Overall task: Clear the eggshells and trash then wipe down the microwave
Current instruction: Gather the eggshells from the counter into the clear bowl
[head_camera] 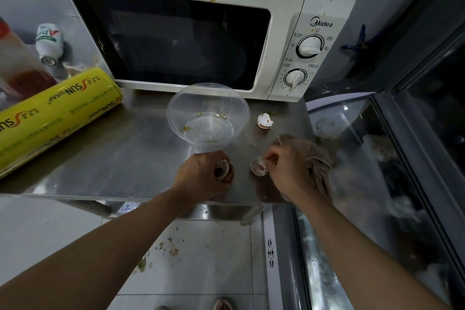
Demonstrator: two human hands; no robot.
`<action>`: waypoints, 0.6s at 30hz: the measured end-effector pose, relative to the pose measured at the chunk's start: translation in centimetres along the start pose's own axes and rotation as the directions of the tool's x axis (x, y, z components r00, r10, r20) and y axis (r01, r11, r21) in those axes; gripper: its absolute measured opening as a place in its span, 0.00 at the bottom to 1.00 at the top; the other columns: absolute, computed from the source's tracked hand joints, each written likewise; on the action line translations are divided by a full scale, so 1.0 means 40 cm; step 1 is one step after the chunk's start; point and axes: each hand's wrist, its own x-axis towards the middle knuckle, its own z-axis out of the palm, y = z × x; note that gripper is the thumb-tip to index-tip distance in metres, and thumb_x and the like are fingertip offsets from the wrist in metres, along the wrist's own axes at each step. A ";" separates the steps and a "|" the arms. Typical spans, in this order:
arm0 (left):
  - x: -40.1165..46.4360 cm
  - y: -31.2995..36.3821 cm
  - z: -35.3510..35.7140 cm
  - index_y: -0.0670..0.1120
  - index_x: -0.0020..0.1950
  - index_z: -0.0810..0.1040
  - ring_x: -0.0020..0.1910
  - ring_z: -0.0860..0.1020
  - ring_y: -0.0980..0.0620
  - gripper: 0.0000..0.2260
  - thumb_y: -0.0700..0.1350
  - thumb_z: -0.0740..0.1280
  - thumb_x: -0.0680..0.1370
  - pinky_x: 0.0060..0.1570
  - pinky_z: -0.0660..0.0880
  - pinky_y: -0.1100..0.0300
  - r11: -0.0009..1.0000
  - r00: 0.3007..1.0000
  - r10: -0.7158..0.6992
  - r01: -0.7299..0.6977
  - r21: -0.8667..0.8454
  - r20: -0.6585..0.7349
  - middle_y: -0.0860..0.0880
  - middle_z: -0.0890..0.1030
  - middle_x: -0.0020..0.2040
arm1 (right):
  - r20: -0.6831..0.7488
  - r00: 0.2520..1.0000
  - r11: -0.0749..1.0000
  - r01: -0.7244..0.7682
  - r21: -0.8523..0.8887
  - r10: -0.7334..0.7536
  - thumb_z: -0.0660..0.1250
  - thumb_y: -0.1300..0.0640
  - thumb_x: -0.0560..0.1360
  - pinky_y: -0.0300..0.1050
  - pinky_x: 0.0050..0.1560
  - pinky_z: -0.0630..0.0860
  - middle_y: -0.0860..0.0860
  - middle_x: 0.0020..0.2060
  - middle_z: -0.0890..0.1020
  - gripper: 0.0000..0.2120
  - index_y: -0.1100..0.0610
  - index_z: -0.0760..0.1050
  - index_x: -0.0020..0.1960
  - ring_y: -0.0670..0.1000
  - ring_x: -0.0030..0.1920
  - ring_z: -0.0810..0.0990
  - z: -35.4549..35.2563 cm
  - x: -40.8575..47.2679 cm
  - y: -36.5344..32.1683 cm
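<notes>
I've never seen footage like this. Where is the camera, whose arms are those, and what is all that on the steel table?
There is no machine here: the one picture comes from a wide-angle camera worn on a person's head, looking down at their own bare arms. The left hand curls around brown eggshell pieces. The right hand pinches another eggshell half near the table's front edge, with a brownish cloth bunched against the back of that hand. A third eggshell sits alone further back, beside a clear plastic bowl that holds only a few crumbs. Behind stands a white microwave, door closed, its top spattered with brown stains. At left lies a yellow roll of cling wrap, all on a steel table.
</notes>
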 end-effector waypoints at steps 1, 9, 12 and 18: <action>0.001 0.001 0.000 0.53 0.58 0.76 0.54 0.77 0.50 0.24 0.49 0.77 0.64 0.51 0.76 0.56 1.000 1.000 -0.004 0.004 0.001 -0.003 0.51 0.80 0.55 | -0.020 1.000 1.000 0.006 0.000 -0.006 0.68 0.64 0.73 0.47 0.45 0.78 0.55 0.43 0.82 0.03 0.62 0.80 0.46 0.52 0.43 0.79 0.003 -0.002 0.001; 0.006 0.004 -0.001 0.53 0.57 0.76 0.54 0.77 0.50 0.23 0.49 0.77 0.64 0.51 0.76 0.54 1.000 1.000 -0.020 0.020 -0.002 -0.014 0.52 0.80 0.54 | -0.111 0.989 0.994 -0.098 -0.042 0.093 0.69 0.63 0.72 0.48 0.60 0.73 0.55 0.59 0.77 0.20 0.56 0.73 0.63 0.54 0.59 0.75 -0.046 0.145 -0.003; 0.006 0.002 0.003 0.53 0.57 0.76 0.53 0.78 0.50 0.23 0.49 0.77 0.64 0.51 0.77 0.53 1.000 1.000 -0.020 0.020 -0.006 -0.021 0.52 0.81 0.53 | 0.020 0.998 0.996 -0.056 -0.067 0.057 0.71 0.65 0.70 0.46 0.65 0.67 0.55 0.66 0.72 0.31 0.56 0.66 0.70 0.55 0.66 0.70 -0.039 0.210 0.002; 0.008 -0.001 0.011 0.53 0.57 0.77 0.51 0.78 0.50 0.22 0.50 0.76 0.65 0.49 0.77 0.54 1.000 0.999 -0.020 0.020 -0.003 -0.051 0.52 0.81 0.52 | 0.072 0.996 0.984 0.060 -0.170 -0.049 0.71 0.66 0.69 0.48 0.63 0.67 0.56 0.65 0.73 0.27 0.55 0.71 0.67 0.57 0.64 0.70 0.019 0.273 0.029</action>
